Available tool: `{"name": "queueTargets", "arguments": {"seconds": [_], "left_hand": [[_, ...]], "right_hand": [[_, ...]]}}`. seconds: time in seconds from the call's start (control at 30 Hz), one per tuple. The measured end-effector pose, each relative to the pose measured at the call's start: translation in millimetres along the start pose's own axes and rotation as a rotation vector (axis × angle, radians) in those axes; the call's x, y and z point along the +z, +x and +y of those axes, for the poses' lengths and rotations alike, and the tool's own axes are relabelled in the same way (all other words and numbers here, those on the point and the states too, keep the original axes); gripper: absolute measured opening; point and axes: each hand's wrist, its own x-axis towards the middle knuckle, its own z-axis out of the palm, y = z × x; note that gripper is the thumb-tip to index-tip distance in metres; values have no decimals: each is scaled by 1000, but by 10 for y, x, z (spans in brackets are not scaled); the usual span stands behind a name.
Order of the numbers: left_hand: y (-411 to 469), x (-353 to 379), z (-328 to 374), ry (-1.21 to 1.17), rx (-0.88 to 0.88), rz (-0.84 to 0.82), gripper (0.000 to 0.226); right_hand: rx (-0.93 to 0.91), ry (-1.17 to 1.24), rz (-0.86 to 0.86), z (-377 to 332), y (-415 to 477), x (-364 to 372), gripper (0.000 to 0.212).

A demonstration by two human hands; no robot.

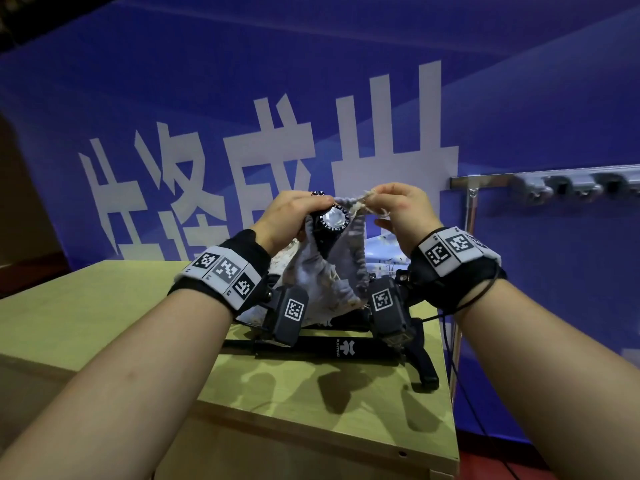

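Observation:
I hold a small grey drawstring cloth pouch (325, 271) up in the air above the table. My left hand (294, 216) grips the pouch's left rim together with a black round object with a shiny silver face (333, 218), which sits at the pouch's mouth. My right hand (398, 209) pinches the frayed right edge of the pouch's opening near its pale string. Both wrists wear black bands with square coded markers.
A light wooden table (86, 313) lies below, its right edge near x 1300. A black strap with a white logo (343, 348) and black gear lie on it. A blue banner with white characters (242, 150) stands behind. A metal rail with grey fittings (554, 185) is at right.

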Motion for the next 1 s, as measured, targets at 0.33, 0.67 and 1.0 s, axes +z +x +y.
{"name": "queueTargets", "arguments": {"seconds": [0.33,0.67,1.0], "left_hand": [[-16,19,33,72,5,6,32],[57,65,48,81,8,83,31],[96,82,20,53,16,62,29]], "right_hand": [[18,325,-118,-157,-92,-170,22],[-59,-574,-397,48,-266,-137,19],[-100,-671,-339,332,-324,174,32]]}}
